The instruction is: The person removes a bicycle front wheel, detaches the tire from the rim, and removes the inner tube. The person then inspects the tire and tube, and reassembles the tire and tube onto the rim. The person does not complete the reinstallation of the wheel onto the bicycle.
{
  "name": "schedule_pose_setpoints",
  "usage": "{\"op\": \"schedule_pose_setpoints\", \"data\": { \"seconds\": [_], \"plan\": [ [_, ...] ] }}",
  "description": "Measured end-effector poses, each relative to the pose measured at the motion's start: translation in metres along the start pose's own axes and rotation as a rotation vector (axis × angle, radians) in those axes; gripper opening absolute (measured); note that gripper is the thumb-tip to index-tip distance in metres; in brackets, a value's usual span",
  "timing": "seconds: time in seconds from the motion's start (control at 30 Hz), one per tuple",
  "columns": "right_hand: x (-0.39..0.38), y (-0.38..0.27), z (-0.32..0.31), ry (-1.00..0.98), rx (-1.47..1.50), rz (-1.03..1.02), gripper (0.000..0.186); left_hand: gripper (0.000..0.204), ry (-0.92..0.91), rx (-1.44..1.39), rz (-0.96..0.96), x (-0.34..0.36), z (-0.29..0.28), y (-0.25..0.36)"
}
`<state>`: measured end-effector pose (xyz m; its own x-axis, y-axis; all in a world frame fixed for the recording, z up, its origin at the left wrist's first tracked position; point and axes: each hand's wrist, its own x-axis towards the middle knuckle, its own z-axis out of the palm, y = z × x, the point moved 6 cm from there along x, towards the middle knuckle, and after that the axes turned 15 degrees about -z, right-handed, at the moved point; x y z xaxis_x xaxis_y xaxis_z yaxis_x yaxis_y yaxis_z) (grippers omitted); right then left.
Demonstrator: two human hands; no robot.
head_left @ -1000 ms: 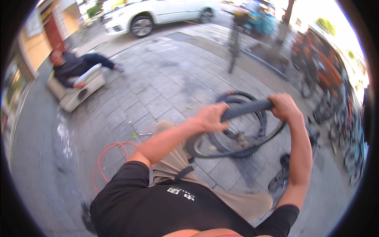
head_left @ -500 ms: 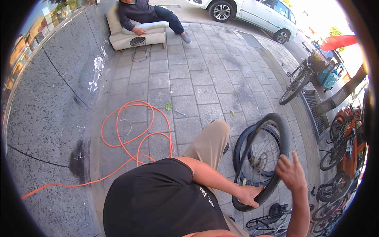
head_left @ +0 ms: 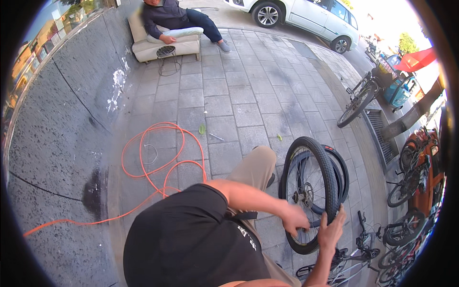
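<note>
A bicycle wheel (head_left: 331,191) with a knobby black tyre, spokes and a brake disc at its hub stands tilted on the paving in front of me. My left hand (head_left: 294,220) is over the spokes at the near part of the wheel, its fingers apart and pointing down. Against the tyre's right side rests my right hand (head_left: 332,227), with fingers stretched out and thumb apart. Behind the wheel lies a loose black tyre (head_left: 343,174), partly hidden by it.
An orange hose (head_left: 204,160) lies coiled left of my knee beside a grey wall (head_left: 62,124). A person (head_left: 167,19) sits on a cream seat (head_left: 165,48) at the back. A parked bicycle (head_left: 359,103) and several others stand at right; a white car (head_left: 306,21) is beyond.
The wheel has turned and now stands over the loose tyre's left part. My left hand has let go of the tyre and moved up to the spokes; my right hand has come down onto the tyre.
</note>
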<state>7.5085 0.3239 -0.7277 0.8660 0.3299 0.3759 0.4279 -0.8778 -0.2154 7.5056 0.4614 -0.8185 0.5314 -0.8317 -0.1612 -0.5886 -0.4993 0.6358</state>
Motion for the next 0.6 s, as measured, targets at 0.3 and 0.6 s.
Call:
{"op": "schedule_pose_setpoints", "data": {
  "seconds": [0.3,0.6],
  "plan": [
    [-0.04,0.014,0.022,0.194,0.091,0.035,0.042,0.092,0.934,0.396,0.303,-0.023,-0.154,-0.04],
    [-0.065,0.022,0.017,0.207,0.224,0.156,0.043,0.061,0.536,0.307,0.172,0.043,-0.158,-0.042]
  ]
}}
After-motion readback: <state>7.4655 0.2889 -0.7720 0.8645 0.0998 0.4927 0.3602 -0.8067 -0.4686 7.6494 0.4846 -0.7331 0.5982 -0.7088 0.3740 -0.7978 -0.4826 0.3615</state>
